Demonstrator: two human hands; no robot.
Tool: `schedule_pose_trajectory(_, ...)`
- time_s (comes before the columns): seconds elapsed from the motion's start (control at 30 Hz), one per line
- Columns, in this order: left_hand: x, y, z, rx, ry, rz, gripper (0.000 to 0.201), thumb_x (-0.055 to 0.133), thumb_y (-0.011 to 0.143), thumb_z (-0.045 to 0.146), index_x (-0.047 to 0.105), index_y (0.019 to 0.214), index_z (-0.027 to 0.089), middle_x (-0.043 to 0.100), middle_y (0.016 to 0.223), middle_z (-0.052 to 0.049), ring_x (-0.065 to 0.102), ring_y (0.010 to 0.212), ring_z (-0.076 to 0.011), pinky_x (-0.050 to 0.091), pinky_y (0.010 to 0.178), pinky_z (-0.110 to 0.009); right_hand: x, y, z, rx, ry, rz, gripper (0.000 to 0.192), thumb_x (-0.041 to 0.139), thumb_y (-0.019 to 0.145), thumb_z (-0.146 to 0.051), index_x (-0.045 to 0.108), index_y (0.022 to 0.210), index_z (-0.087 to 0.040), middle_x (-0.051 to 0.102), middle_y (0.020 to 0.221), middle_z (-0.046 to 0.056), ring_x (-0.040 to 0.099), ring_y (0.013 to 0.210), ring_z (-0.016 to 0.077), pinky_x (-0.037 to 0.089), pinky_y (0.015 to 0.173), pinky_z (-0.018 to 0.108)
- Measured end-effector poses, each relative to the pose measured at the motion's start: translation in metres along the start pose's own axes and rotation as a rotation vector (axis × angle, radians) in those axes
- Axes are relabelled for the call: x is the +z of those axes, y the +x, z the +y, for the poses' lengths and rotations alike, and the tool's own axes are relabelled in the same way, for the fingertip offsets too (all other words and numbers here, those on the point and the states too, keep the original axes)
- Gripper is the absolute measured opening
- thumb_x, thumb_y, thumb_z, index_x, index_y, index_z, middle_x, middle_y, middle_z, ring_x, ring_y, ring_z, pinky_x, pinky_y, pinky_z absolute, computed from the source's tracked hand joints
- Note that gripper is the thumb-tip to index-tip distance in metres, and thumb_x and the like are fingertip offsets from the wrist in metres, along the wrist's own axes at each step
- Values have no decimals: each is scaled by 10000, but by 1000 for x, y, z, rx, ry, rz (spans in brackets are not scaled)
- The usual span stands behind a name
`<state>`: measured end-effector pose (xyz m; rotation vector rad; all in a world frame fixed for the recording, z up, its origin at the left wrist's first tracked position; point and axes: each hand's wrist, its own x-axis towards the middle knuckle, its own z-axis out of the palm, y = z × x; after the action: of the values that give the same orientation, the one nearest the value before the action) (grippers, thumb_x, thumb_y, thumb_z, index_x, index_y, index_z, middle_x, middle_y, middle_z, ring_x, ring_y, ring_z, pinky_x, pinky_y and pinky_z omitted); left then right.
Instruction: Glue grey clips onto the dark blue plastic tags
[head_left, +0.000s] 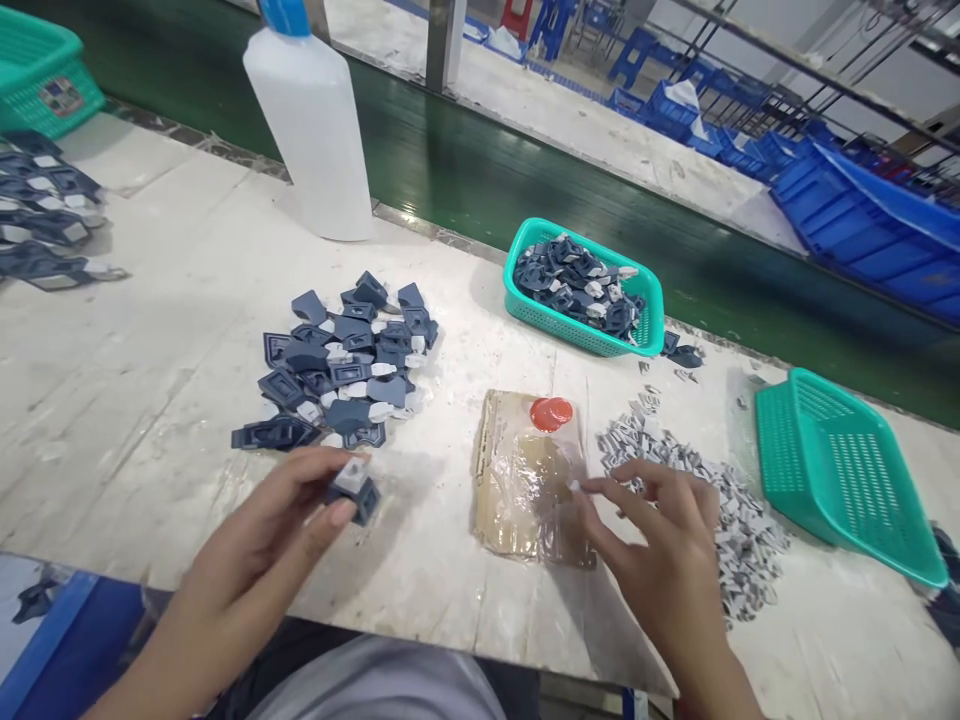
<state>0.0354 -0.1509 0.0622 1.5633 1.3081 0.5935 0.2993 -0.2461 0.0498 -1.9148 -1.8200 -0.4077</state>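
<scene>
Between thumb and fingers, my left hand (262,540) grips a dark blue plastic part (365,497) with a white piece on its top. My right hand (660,530) pinches a tiny whitish piece (576,487) over the right side of a cardboard pad (495,480). Clear film or glossy liquid covers the pad, and a red blob (551,413) lies at its far edge. Just right of the pad spreads a pile of small grey-white pieces (742,545), partly behind my right hand. Beyond my left hand lies a heap of dark blue and white parts (337,360).
A green basket (585,345) of similar parts stands at the table's back. Another green basket (862,470) is at the right, a third (45,75) at far left. A tall white bottle (315,140) stands at the back. Beyond the table runs a green belt (465,150).
</scene>
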Motion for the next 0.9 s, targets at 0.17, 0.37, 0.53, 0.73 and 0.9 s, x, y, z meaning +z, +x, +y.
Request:
schedule_pose_trajectory(0.17,10,-15,1,-261,-404,-172,230,594,761,445,606,908,269,575,868,19,536,845,-154,431,744,-182,25,19,-1,-20,50,-78,21,626,764,-202,636,765,-184,518,860,52,403,824,176,352,732,340)
schedule_pose_trajectory(0.37,17,-22,-6,-364,-571,-214,204,620,758,404,619,916,274,583,892,30,532,781,-98,412,695,-110,27,22,-3,-68,47,-106,34,624,764,-204,636,747,-177,521,863,59,380,845,189,356,725,339)
schedule_pose_trajectory(0.53,15,-22,-6,-393,-651,-222,223,651,741,402,638,927,280,607,850,42,549,782,-90,421,727,-99,28,22,-4,-100,21,-108,35,622,765,-198,639,752,-170,526,861,63,387,842,188,353,730,341)
schedule_pose_trajectory(0.73,17,-20,-6,-485,-818,-154,321,717,682,411,652,983,320,678,874,62,584,956,-106,429,786,-98,25,24,-4,-116,12,-102,34,628,764,-204,637,752,-173,532,843,56,418,802,174,348,738,347)
schedule_pose_trajectory(0.9,19,-17,1,-518,-914,-248,265,718,683,408,691,921,292,719,846,59,633,872,-118,455,779,-144,8,25,-9,-85,-42,-6,62,667,739,-202,639,790,-179,538,830,49,441,724,145,323,747,363)
